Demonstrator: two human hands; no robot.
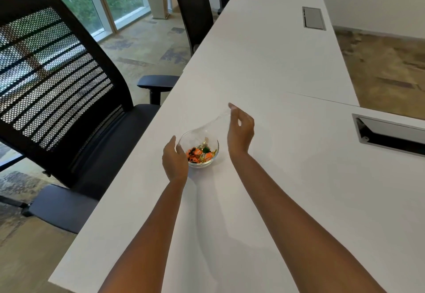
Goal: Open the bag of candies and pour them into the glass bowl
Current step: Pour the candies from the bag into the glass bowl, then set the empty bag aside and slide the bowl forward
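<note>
Bag [215, 123]: clear, pinched at its top by right hand [240, 129], hung mouth-down over bowl [199, 149], likely to drain last candies [201, 153]. Left hand [174, 160] cupped against bowl wall, steadying it. Bowl on white table [276, 177], near chair [69, 108].
</note>
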